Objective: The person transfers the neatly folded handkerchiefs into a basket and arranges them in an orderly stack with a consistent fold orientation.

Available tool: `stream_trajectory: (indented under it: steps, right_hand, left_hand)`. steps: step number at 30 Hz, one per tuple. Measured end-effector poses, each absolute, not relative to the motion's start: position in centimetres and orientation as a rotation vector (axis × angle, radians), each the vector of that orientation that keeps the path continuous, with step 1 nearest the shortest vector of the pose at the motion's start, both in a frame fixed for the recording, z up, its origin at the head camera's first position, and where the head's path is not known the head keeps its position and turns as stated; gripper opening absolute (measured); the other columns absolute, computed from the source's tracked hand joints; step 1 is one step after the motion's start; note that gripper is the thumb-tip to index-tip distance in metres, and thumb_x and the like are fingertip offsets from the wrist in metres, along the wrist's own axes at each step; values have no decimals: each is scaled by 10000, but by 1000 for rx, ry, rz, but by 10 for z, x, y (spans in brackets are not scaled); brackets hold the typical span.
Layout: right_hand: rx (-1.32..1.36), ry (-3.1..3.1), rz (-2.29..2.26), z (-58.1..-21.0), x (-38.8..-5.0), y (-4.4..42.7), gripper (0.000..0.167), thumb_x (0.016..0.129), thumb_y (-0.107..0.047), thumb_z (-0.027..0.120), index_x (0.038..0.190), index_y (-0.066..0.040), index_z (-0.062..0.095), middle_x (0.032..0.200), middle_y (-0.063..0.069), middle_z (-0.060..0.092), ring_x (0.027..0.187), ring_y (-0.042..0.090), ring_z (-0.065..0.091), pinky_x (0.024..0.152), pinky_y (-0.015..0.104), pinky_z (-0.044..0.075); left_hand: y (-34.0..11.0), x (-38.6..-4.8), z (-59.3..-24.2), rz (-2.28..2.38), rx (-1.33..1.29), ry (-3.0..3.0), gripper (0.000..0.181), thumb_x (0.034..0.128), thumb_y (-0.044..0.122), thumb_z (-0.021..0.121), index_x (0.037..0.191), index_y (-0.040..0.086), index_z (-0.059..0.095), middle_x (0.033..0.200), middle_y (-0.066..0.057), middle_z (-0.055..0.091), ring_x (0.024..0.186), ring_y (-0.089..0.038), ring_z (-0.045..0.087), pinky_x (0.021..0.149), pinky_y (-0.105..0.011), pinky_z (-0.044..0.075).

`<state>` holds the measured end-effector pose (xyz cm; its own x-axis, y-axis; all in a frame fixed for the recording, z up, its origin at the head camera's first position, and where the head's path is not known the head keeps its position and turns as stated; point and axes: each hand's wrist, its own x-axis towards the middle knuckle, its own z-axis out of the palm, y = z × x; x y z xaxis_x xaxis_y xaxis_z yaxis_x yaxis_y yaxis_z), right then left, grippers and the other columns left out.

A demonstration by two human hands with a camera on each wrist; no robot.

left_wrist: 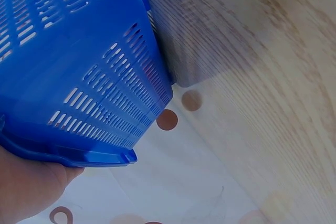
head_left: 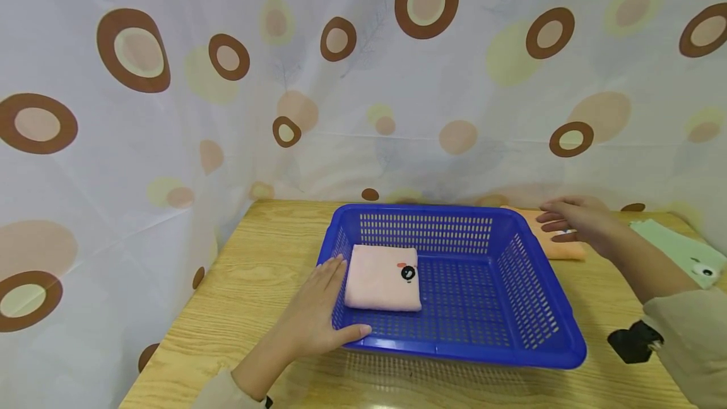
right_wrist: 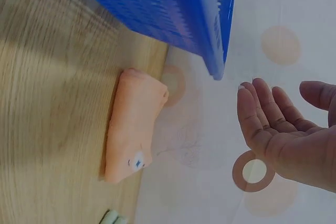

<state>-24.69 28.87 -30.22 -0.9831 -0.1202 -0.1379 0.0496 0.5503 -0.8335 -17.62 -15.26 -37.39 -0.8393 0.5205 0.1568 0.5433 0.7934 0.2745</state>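
Resting left hand (head_left: 312,315) on blue basket (head_left: 454,350), thumb and fingers apart; seeing pink folded cloth (head_left: 376,281) inside, just right of that hand. Hovering right hand (head_left: 587,221), fingers off thumb, above orange cloth (right_wrist: 134,124).

The basket (head_left: 454,350) looked to be moulded plastic, smooth, with a soft gloss along its rim. The pink cloth (head_left: 376,279), orange cloth (right_wrist: 132,124) and green cloth (head_left: 684,247) appeared matt and soft. The table (head_left: 272,251) showed wood grain under a smooth, glossy finish. The backdrop sheet (head_left: 386,100) was smooth, lightly creased; fabric or plastic film could not be determined.
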Motion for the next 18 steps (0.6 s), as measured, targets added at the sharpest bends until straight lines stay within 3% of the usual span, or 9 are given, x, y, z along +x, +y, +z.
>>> stream_trajectory:
  steps: [4, 18]
  right_hand:
    - [-36, 2608, -1381, -305, -245, 300, 563, 1013, -302, 298, 1328, 165, 286, 922, -139, 606, 785, -74, 575, 744, 254, 562]
    - [176, 2536, -1470, -329, -243, 332, 578, 999, -276, 286, 1345, 185, 243, 813, -197, 577, 749, -49, 586, 744, 267, 565]
  left_hand:
    - [-153, -176, -374, -476, -863, -2903, 1030, 787, 690, 482, 1451, -48, 207, 1527, -203, 203, 1430, -320, 167, 1180, -451, 151]
    - [-153, -176, -375, -480, -868, -2893, 1034, 785, 699, 478, 1450, -47, 212, 1523, -208, 214, 1427, -325, 175, 1178, -453, 156]
